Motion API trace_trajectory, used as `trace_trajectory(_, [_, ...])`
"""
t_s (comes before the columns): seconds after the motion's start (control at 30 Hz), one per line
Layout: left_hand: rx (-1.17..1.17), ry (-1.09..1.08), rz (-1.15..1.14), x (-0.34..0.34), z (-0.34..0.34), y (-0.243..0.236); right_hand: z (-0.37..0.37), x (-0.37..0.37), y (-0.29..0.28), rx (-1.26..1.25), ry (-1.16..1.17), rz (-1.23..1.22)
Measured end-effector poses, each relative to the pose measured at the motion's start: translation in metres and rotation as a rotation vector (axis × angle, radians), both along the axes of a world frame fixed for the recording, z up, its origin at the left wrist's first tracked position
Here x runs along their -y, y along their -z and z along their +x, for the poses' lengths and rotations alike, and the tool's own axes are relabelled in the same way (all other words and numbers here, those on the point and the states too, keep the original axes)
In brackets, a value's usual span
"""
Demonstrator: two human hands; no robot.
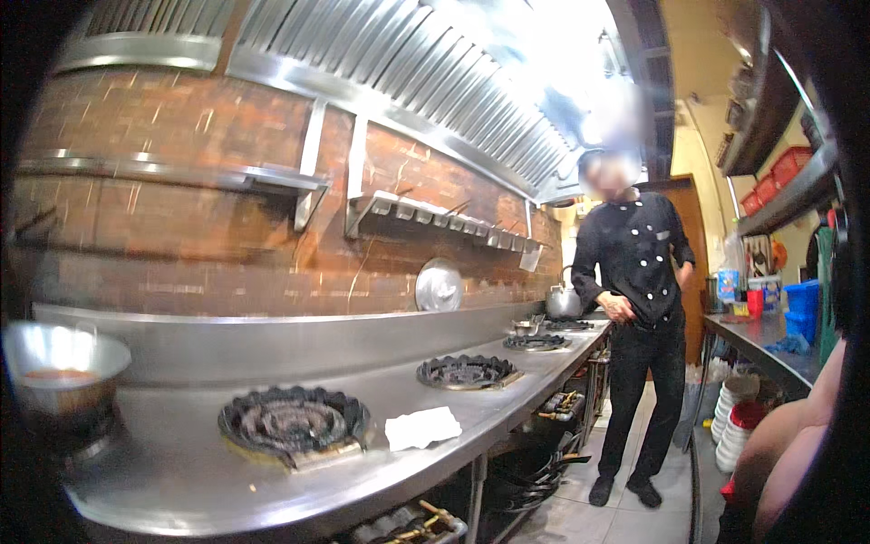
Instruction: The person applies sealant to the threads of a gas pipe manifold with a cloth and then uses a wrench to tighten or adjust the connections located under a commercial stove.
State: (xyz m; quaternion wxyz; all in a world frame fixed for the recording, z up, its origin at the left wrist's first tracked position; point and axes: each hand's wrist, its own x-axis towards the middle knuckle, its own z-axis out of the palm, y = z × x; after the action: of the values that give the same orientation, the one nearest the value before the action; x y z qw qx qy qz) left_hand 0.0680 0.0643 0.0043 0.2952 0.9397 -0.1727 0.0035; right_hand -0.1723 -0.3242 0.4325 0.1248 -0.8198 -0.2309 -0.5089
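Neither of my hands shows in the head view. Bare skin of an arm (784, 453) fills the lower right rim; its hand is not visible, and whose arm it is I cannot tell. Along the left runs a steel stove counter (353, 490) with several black burners, the closest one (294, 422) bearing no pot. A folded white cloth (422, 428) lies beside that burner. At the far left a large metal pan (68, 363) with reddish contents sits over a burner. A round metal lid (439, 286) leans against the back wall.
A person in black (630, 272) stands in the aisle by the counter's far end, near a metal pot (563, 300). Black pans (535, 480) are stacked below the counter. On the right, a side table (770, 340) holds blue containers (801, 308); white stacked tubs (736, 422) stand below.
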Motion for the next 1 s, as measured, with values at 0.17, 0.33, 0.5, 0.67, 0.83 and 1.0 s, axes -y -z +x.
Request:
trace_trajectory(0.17, [-0.078,-0.041,-0.141,0.005,0.003,-0.003,0.011,0.013,0.016,-0.006,0.065,-0.042])
trace_trajectory(0.33, [-0.161,-0.1,-0.233,0.001,-0.007,0.005,0.015,0.008,0.02,-0.042,0.074,-0.063])
trace_trajectory(0.5, [-0.143,-0.197,-0.26,0.001,-0.033,-0.027,0.017,-0.006,0.003,0.022,0.053,-0.089])
trace_trajectory(0.67, [-0.247,-0.263,-0.437,-0.002,-0.043,-0.039,0.017,0.008,-0.001,-0.078,0.007,-0.09])
trace_trajectory(0.83, [-0.106,-0.092,-0.493,-0.003,-0.037,-0.026,0.021,0.024,0.005,-0.032,0.01,-0.092])
trace_trajectory(1.0, [-0.068,-0.081,-0.31,-0.017,-0.01,-0.068,0.014,0.019,0.01,0.029,0.034,0.019])
